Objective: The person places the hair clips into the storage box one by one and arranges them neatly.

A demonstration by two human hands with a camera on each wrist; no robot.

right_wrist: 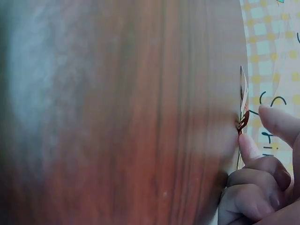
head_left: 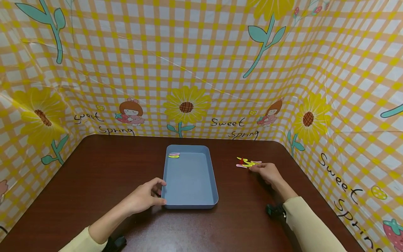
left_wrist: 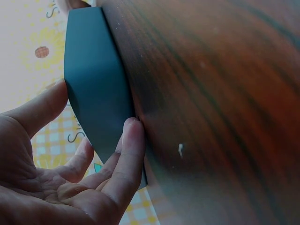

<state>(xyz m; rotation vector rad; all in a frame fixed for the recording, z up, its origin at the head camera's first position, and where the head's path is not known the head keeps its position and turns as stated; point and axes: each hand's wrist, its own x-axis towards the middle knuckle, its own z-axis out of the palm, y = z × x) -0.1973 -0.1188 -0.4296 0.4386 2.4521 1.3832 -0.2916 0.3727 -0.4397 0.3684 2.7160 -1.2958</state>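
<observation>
A shallow blue-grey tray [head_left: 190, 204] stands on the dark wood table. My left hand [head_left: 143, 197] holds its left side near the front corner, with digits at the rim and against the outer wall [left_wrist: 96, 70]. Inside, at the far left corner, lie a pink hair clip [head_left: 174, 154] and a yellow hair clip [head_left: 173, 156]. To the tray's right is a small pile of yellow, pink and red hair clips [head_left: 248, 163]. My right hand [head_left: 267, 172] is at the pile's near right edge. In the right wrist view one fingertip [right_wrist: 248, 145] touches the clips, another digit stands apart, and the remaining fingers are curled.
The brown table [head_left: 94, 168] reaches back to a yellow checked cloth [head_left: 189, 63] with sunflowers, which hangs behind it and along both sides. Dark devices [head_left: 275, 210] are strapped at both wrists, below the light sleeves.
</observation>
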